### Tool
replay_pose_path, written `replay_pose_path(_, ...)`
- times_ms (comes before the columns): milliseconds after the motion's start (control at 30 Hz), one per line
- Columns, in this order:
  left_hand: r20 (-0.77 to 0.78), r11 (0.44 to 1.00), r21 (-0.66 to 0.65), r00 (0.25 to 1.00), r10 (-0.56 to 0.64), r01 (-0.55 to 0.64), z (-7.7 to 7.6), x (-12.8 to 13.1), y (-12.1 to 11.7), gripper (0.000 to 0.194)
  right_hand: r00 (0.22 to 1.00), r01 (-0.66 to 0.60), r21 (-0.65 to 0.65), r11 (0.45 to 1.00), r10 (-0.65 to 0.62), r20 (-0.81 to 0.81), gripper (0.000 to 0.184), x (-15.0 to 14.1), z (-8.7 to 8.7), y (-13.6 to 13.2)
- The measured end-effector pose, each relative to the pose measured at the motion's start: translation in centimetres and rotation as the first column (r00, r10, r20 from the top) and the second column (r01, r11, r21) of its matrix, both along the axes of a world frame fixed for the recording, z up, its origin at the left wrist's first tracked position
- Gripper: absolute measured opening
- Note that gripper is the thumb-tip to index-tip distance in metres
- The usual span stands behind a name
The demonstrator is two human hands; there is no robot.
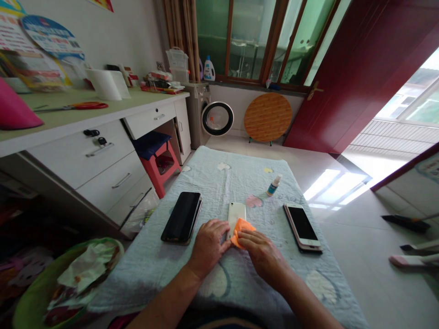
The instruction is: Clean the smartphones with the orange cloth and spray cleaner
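A white phone [237,210] lies back side up in the middle of the cloth-covered table. My left hand [210,241] grips its left edge and lower end, thumb near the bottom. An orange cloth [244,225] is pressed onto the phone's lower right part by the fingers of my right hand [262,251], which hide some of it. To the left rest stacked phones, a black one [182,215] on top. On the right a white phone with a dark screen [303,226] lies on another dark one. Beyond it stands a small spray bottle [273,185].
A pale blue quilted cover [212,173] drapes the table. Left stand a white desk [103,160] with drawers, a red stool [161,167] and a green waste basket [37,292]. Behind are a washing machine with its door [217,119] open and a round folded tabletop [267,116].
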State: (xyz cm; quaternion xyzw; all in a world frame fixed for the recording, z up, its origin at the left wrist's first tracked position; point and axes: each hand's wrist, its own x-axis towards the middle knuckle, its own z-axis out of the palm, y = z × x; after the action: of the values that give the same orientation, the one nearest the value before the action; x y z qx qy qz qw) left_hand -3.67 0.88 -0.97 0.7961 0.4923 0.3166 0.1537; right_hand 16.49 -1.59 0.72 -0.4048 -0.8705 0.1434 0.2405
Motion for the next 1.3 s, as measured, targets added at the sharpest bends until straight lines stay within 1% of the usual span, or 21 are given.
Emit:
replay_pose_path(100,-0.042,0.999,0.036,0.999,-0.026,0.027,0.0,-0.1,-0.2,0.02,1.0,0.004,0.033,0.999,-0.004,0.0,0.037,0.4,-0.2,1.5)
replay_pose_path(233,-0.111,0.994,0.077,0.992,-0.063,0.072,0.4,0.0,-0.5,0.015,0.999,0.042,0.063,0.997,-0.04,-0.022,0.036,0.4,-0.4,4.9)
replay_pose_path(367,-0.173,0.994,0.067,0.982,-0.079,0.092,0.9,0.2,-0.6,0.014,0.998,0.051,0.053,0.997,-0.049,-0.036,0.027,-0.7,0.2,8.0)
replay_pose_path(467,-0.196,0.993,0.058,0.977,-0.087,0.1,1.1,0.2,-0.7,0.011,0.997,0.074,0.051,0.996,-0.072,-0.041,0.026,-2.1,0.4,9.3)
replay_pose_path(533,-0.204,0.994,0.055,0.975,-0.086,0.099,1.0,0.2,-0.7,0.01,0.997,0.075,0.054,0.996,-0.073,-0.04,0.026,-3.1,0.3,9.5)
replay_pose_path(633,-0.188,0.995,0.045,0.979,-0.082,0.092,0.8,0.1,-0.7,0.012,0.999,0.047,0.056,0.997,-0.045,-0.027,0.023,-4.4,-0.3,9.0)
replay_pose_path(733,-0.166,0.995,0.034,0.982,-0.087,0.094,0.7,0.1,-0.8,0.013,0.999,-0.034,0.051,0.998,0.034,-0.013,0.019,-5.2,-0.8,8.1)
replay_pose_path(833,-0.172,0.995,0.04,0.981,-0.086,0.094,0.9,0.2,-0.9,0.014,0.994,-0.105,0.022,0.994,0.106,-0.04,0.017,-4.8,-0.7,7.9)
replay_pose_path(867,-0.183,0.995,0.04,0.98,-0.082,0.091,1.0,0.2,-1.0,0.014,0.993,-0.103,0.01,0.995,0.103,-0.053,0.018,-4.5,-0.6,8.0)
replay_pose_path(933,-0.211,0.996,0.033,0.975,-0.072,0.081,1.2,0.3,-1.0,0.012,0.996,-0.059,-0.007,0.998,0.058,-0.069,0.021,-3.6,-0.5,8.5)
replay_pose_path(1000,-0.236,0.997,0.026,0.97,-0.067,0.075,1.4,0.4,-1.1,0.01,0.997,-0.005,-0.009,1.0,0.005,-0.077,0.024,-2.8,-0.4,9.1)
replay_pose_path(1100,-0.246,0.997,0.03,0.967,-0.058,0.068,1.5,0.4,-1.2,0.009,0.995,0.042,-0.009,0.999,-0.043,-0.085,0.026,-2.1,-0.4,9.6)
replay_pose_path(1200,-0.242,0.998,0.026,0.969,-0.053,0.061,1.4,0.3,-1.2,0.009,0.991,0.093,-0.007,0.996,-0.094,-0.097,0.026,-1.8,-0.5,9.2)
replay_pose_path(1300,-0.224,0.998,0.023,0.973,-0.054,0.061,1.4,0.3,-1.2,0.012,0.988,0.117,-0.005,0.993,-0.117,-0.102,0.027,-1.6,-0.4,7.8)
